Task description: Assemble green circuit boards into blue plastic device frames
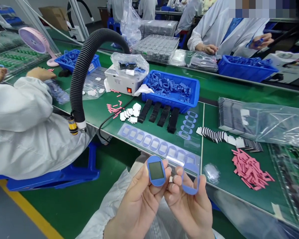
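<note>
The step in hand looked like matching up parts: the left hand (pixel 141 200) pinched a blue display unit (pixel 156 170), the right hand (pixel 190 210) an oval frame (pixel 190 190) beside it, both at the near edge of the counter (pixel 216 153). The next move probably called for careful alignment. The unit showed a dark, squarish window; the frame (film or hard plastic, I couldn't tell) a see-through middle.

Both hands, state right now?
Left hand: closed, holding a blue oval piece with a dark screen.
Right hand: closed, holding a blue oval frame, see-through in the middle.
</note>
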Demonstrator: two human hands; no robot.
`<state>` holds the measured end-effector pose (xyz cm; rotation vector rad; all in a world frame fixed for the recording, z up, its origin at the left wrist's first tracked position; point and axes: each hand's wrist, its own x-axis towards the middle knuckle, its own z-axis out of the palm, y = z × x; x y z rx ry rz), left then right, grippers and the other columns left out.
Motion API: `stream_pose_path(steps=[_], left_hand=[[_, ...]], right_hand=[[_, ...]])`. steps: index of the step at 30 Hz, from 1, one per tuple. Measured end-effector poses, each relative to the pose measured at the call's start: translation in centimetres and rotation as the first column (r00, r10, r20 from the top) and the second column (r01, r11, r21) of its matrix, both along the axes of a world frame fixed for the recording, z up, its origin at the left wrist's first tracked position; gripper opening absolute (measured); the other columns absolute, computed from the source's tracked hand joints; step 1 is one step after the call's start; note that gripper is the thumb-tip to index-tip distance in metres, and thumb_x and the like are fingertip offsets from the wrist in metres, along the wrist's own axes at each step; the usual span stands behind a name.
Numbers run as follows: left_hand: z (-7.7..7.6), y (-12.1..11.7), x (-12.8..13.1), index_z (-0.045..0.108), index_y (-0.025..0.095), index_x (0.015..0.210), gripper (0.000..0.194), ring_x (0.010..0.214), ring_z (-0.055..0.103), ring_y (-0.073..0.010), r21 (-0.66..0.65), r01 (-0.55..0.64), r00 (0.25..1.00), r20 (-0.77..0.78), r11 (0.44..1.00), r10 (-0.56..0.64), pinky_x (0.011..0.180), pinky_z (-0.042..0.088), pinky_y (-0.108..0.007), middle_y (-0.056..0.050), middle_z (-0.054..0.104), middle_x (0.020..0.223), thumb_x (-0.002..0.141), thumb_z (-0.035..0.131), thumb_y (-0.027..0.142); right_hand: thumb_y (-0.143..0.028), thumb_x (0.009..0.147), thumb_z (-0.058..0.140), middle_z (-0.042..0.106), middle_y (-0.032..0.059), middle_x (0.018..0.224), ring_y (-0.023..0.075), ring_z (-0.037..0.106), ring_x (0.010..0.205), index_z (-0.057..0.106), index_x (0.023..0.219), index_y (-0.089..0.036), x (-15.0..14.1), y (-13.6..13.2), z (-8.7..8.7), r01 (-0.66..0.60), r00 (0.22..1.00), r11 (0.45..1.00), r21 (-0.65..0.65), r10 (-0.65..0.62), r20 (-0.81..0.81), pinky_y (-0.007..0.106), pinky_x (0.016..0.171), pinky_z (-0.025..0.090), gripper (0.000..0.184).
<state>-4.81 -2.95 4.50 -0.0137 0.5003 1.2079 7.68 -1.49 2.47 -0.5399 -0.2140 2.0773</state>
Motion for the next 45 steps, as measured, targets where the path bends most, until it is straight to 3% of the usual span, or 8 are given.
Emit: stream_pose_path(steps=[5, 10, 17, 22, 27, 30, 36, 45], left_hand=[[-0.1, 0.2, -0.1, 0.072, 0.013, 0.106, 0.027, 0.079, 0.074, -0.0132, -0.008, -0.011, 1.000, -0.029, 1.000, 0.010, 0.079, 0.057, -0.020, -0.006, 0.080, 0.092, 0.094, 0.050, 0.023], [-2.3, -0.2, -3.7, 0.075, 0.017, 0.101, 0.052, 0.095, 0.073, -0.0144, 0.008, -0.224, 0.972, -0.067, 0.975, 0.224, 0.088, 0.057, -0.023, -0.005, 0.077, 0.107, 0.100, 0.023, 0.012], [-6.5, -5.4, -15.1, 0.066, 0.016, 0.120, 0.059, 0.113, 0.063, -0.0197, 0.172, -0.512, 0.849, -0.043, 0.841, 0.526, 0.099, 0.049, -0.031, -0.012, 0.067, 0.122, 0.101, 0.011, 0.029], [-8.4, -8.3, -17.9, 0.064, 0.022, 0.123, 0.061, 0.115, 0.061, -0.0187, 0.114, -0.534, 0.844, 0.003, 0.838, 0.537, 0.102, 0.047, -0.031, -0.009, 0.066, 0.124, 0.100, 0.007, 0.031], [-9.6, -9.0, -18.5, 0.061, 0.026, 0.125, 0.058, 0.118, 0.059, -0.0179, 0.123, -0.532, 0.847, 0.064, 0.838, 0.529, 0.103, 0.046, -0.029, -0.007, 0.065, 0.126, 0.100, 0.008, 0.032], [-9.9, -8.9, -19.1, 0.063, 0.024, 0.123, 0.065, 0.119, 0.059, -0.0160, 0.119, -0.479, 0.878, 0.048, 0.870, 0.476, 0.105, 0.044, -0.029, -0.008, 0.065, 0.127, 0.100, 0.003, 0.027], [-10.0, -8.7, -19.8, 0.064, 0.021, 0.122, 0.066, 0.118, 0.060, -0.0167, 0.093, -0.519, 0.854, 0.052, 0.849, 0.517, 0.104, 0.046, -0.030, -0.010, 0.064, 0.126, 0.100, 0.002, 0.027], [-10.5, -8.2, -19.3, 0.066, 0.018, 0.121, 0.063, 0.117, 0.060, -0.0177, 0.128, -0.538, 0.843, 0.056, 0.833, 0.536, 0.104, 0.044, -0.029, -0.011, 0.063, 0.127, 0.101, 0.006, 0.029]], right_hand=[[-0.052, 0.072, 0.074, 0.076, 0.0022, 0.076, 0.0126, 0.071, 0.065, 0.074, 0.086, -0.030, -0.3, 0.1, 0.0, 0.019, 1.000, 1.000, 0.012, -0.019, 0.014, 0.021, 0.058, 0.056, 0.027], [-0.048, 0.071, 0.076, 0.075, 0.0013, 0.097, 0.0139, 0.070, 0.087, 0.071, 0.098, -0.029, -2.6, 1.8, -2.5, -0.058, 0.998, 0.998, 0.010, 0.058, 0.023, 0.023, 0.073, 0.055, 0.033], [-0.044, 0.085, 0.063, 0.071, 0.0092, 0.101, 0.0191, 0.067, 0.092, 0.065, 0.102, -0.014, -18.7, 5.7, -10.1, -0.398, 0.917, 0.911, 0.104, 0.398, 0.022, 0.036, 0.084, 0.052, 0.035], [-0.037, 0.092, 0.055, 0.062, 0.0069, 0.113, 0.0191, 0.063, 0.096, 0.058, 0.114, -0.015, -26.3, 7.7, -12.7, -0.486, 0.874, 0.851, 0.200, 0.464, 0.145, 0.040, 0.082, 0.054, 0.031], [-0.034, 0.091, 0.057, 0.061, 0.0074, 0.116, 0.0199, 0.063, 0.098, 0.056, 0.117, -0.016, -27.1, 8.1, -14.2, -0.546, 0.817, 0.762, 0.348, 0.395, 0.420, 0.041, 0.083, 0.054, 0.031], [-0.032, 0.091, 0.057, 0.059, 0.0078, 0.121, 0.0208, 0.061, 0.103, 0.057, 0.117, -0.017, -27.0, 8.5, -14.6, -0.541, 0.774, 0.712, 0.447, 0.213, 0.596, 0.042, 0.086, 0.052, 0.030], [-0.034, 0.092, 0.056, 0.058, 0.0081, 0.124, 0.0215, 0.059, 0.107, 0.057, 0.118, -0.020, -26.3, 9.5, -13.2, -0.572, 0.669, 0.563, 0.597, -0.101, 0.736, 0.044, 0.091, 0.050, 0.030], [-0.033, 0.092, 0.056, 0.061, 0.0070, 0.118, 0.0195, 0.062, 0.100, 0.058, 0.115, -0.019, -25.2, 11.0, -11.7, -0.808, 0.474, 0.273, 0.522, -0.225, 0.852, 0.040, 0.085, 0.053, 0.027]])
